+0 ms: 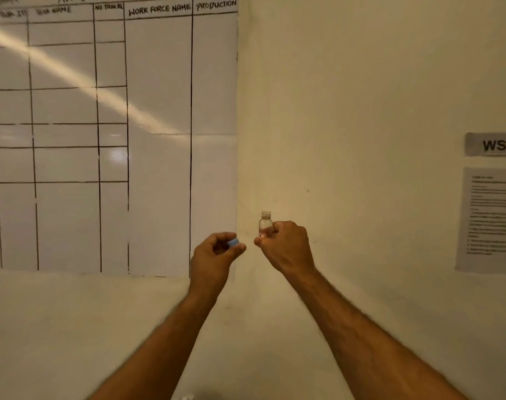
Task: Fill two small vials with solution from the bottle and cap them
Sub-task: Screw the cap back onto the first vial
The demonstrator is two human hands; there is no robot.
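Note:
My right hand grips a small clear vial upright in front of the wall; its threaded neck is uncovered and a red and white label shows near my fingers. My left hand pinches a small blue cap between thumb and fingers, a short gap to the left of the vial and slightly lower. Both hands are raised in the air at the middle of the view. The bottle and any other vial are out of sight.
A whiteboard with a hand-drawn grid covers the wall at the left. On the right wall hang a "WS" sign and a printed sheet. No table surface shows.

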